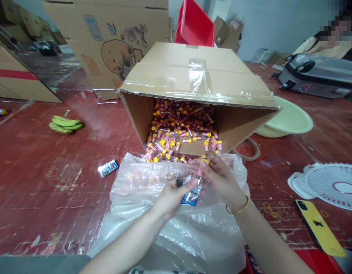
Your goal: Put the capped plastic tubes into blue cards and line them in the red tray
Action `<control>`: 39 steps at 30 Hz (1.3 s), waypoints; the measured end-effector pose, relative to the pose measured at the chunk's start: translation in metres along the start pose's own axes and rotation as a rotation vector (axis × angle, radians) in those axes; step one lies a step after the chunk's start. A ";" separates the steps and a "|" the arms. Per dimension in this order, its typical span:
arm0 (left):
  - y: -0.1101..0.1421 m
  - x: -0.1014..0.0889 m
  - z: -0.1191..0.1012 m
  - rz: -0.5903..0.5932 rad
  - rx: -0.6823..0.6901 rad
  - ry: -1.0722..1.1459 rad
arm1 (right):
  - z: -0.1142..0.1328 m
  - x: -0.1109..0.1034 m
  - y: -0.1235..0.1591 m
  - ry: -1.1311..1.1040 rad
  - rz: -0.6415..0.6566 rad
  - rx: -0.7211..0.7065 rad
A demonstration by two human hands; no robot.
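My left hand point(176, 194) is closed around a small blue printed packet point(190, 198), its thumb lying across the top. Close against it, my right hand point(221, 177) pinches a small clear tube with a yellow cap point(203, 163) and pink contents. The tube's lower end meets the packet; whether it is inside or in front I cannot tell. Beyond both hands, a cardboard box point(176, 72) lies on its side with its opening toward me. Many similar yellow-capped tubes point(181, 118) fill it and spill onto a white plastic sack point(136, 213) beneath my arms.
Left on the red floor are another blue packet point(107, 168) and bananas point(66, 123). To the right are a pale green basin point(292, 118), a tape roll point(254, 150), a white fan grille point(332, 184) and a yellow phone point(321, 228). A person sits behind a grey suitcase point(321, 76).
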State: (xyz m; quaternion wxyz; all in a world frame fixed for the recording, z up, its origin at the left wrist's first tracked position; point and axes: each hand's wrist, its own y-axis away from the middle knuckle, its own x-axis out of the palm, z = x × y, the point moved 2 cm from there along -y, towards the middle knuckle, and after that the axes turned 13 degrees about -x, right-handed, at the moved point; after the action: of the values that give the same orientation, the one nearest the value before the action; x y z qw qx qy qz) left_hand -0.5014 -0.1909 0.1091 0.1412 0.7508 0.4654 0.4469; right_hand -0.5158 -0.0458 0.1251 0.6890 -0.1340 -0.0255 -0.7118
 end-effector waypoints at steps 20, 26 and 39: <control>0.001 0.019 0.001 0.032 -0.045 0.108 | -0.024 0.005 0.054 0.447 0.033 -0.118; 0.001 0.024 0.004 0.022 -0.047 0.127 | -0.020 0.007 0.056 0.377 0.028 -0.079; 0.020 0.013 0.022 -0.034 -0.205 -0.140 | 0.033 -0.061 0.080 0.691 -0.263 -0.356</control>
State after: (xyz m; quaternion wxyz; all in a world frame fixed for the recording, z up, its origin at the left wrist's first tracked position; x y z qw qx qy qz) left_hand -0.4698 -0.1867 0.1159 0.2570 0.7538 0.4188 0.4363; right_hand -0.4309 0.0172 0.1310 0.5262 0.0002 0.3138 -0.7903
